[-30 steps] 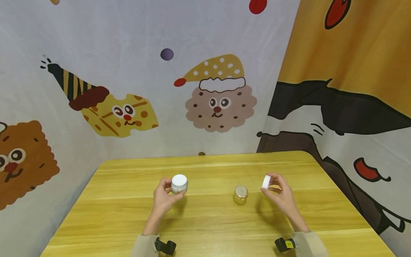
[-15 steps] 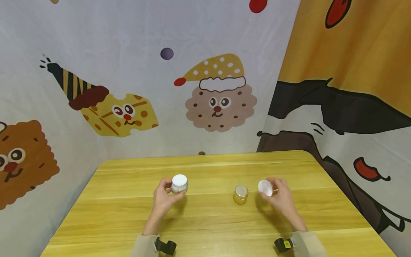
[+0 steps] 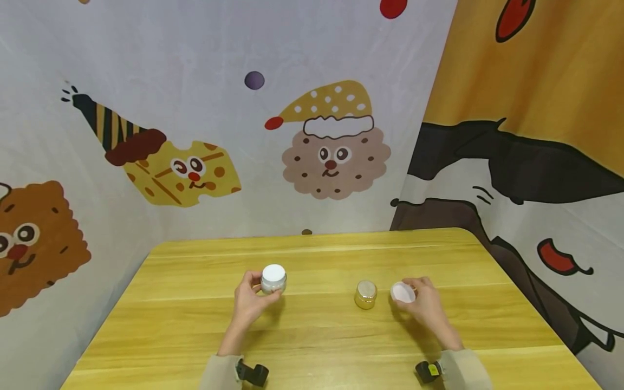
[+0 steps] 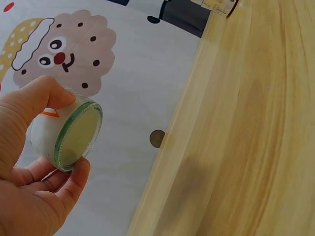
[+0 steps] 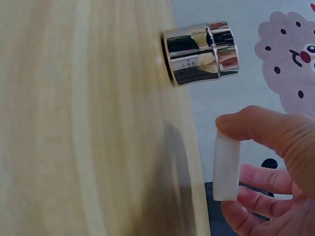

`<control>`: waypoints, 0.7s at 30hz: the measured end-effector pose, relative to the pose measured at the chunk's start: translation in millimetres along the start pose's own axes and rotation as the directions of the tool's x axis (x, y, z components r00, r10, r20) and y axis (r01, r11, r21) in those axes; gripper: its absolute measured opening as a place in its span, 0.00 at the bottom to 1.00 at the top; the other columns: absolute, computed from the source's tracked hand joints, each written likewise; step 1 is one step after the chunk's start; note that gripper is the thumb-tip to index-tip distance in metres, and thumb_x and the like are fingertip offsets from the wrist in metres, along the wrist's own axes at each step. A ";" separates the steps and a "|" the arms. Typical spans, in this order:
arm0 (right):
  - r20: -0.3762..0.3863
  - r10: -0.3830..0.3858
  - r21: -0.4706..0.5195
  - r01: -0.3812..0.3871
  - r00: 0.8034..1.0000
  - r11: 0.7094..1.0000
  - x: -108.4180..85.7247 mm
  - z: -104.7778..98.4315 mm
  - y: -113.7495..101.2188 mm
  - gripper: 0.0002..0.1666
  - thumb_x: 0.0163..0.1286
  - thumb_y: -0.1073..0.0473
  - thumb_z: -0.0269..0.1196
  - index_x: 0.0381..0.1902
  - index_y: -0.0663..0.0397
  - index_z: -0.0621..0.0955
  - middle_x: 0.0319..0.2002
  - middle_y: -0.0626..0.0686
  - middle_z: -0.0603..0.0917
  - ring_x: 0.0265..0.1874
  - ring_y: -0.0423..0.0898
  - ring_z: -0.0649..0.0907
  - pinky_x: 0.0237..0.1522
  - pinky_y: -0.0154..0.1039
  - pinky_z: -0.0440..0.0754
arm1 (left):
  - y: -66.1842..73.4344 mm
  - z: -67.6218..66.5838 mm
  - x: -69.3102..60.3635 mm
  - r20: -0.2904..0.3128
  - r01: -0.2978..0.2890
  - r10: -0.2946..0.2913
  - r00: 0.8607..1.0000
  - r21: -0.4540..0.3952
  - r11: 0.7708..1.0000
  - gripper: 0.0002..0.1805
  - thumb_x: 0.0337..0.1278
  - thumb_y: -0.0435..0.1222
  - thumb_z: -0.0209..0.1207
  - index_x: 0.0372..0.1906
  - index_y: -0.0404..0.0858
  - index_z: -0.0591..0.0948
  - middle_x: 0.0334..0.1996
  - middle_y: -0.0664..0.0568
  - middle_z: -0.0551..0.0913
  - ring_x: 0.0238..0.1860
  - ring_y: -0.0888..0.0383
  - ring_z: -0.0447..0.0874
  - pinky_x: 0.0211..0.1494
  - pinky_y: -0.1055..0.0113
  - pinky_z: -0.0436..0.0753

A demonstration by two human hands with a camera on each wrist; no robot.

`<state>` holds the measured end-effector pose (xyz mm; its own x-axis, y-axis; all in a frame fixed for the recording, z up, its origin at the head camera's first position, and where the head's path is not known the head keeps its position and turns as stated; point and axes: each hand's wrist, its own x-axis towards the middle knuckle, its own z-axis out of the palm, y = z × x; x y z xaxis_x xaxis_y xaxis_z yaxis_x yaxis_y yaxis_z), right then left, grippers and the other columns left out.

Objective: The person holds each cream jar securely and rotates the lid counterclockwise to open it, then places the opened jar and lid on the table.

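On the left side of the table, my left hand (image 3: pixel 251 300) grips a small glass jar (image 3: pixel 274 280) with a white top, above the tabletop. In the left wrist view, the jar's pale base (image 4: pixel 81 132) faces the camera, with thumb and fingers around its side. Over at the right, my right hand (image 3: pixel 428 304) pinches a white round lid (image 3: pixel 403 293) by its edge, its pale round face turned upward. Seen from the right wrist, the lid (image 5: pixel 227 167) is edge-on between thumb and fingers. Between the hands, a shiny gold jar (image 3: pixel 365 295) stands upright on the table, touched by neither.
The wooden table (image 3: pixel 312 346) ends at a back edge near a cloth backdrop (image 3: pixel 312 49) printed with cartoon figures. Each wrist wears a black strap-on camera, such as the left one (image 3: pixel 252 375).
My right hand has tilted the lid from edge-on to face-up and brought it slightly lower. My left hand and its jar have hardly moved; the gold jar stays in place.
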<state>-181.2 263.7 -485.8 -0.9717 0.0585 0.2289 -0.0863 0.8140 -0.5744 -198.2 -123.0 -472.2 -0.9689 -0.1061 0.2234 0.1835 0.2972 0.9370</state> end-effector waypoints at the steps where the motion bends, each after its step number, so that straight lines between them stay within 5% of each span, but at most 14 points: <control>1: 0.012 0.005 -0.004 -0.005 1.000 1.000 -0.2 0.3 0.0 0.32 0.43 0.63 0.74 0.46 0.72 0.78 0.40 0.65 0.74 0.33 0.56 0.78 0.34 0.49 0.80 | -0.3 0.0 0.4 0.001 0.003 -0.003 1.000 0.000 1.000 0.26 0.32 0.25 0.71 0.42 0.26 0.72 0.44 0.37 0.77 0.47 0.44 0.76 0.53 0.54 0.78; 15: 0.114 0.039 -0.027 -0.036 0.993 0.999 0.4 6.9 2.6 0.34 0.40 0.62 0.77 0.44 0.74 0.77 0.40 0.67 0.74 0.37 0.59 0.77 0.41 0.57 0.78 | -2.5 0.0 0.0 0.003 0.007 -0.007 1.000 0.008 1.000 0.27 0.32 0.25 0.71 0.42 0.27 0.72 0.43 0.37 0.77 0.47 0.44 0.76 0.52 0.53 0.79; 21: 0.111 0.029 -0.015 -0.028 0.993 1.000 1.0 8.8 4.8 0.33 0.39 0.62 0.77 0.43 0.73 0.78 0.39 0.66 0.74 0.36 0.59 0.77 0.40 0.56 0.78 | -2.2 -0.8 0.2 0.029 0.009 -0.009 1.000 0.021 1.000 0.33 0.34 0.27 0.71 0.52 0.26 0.72 0.47 0.36 0.76 0.49 0.44 0.74 0.51 0.54 0.79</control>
<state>-184.6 262.6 -495.3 -0.9922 0.0174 0.1232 -0.0562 0.8208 -0.5684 -198.7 -124.4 -474.0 -0.9749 -0.0817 0.2070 0.1716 0.3163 0.9330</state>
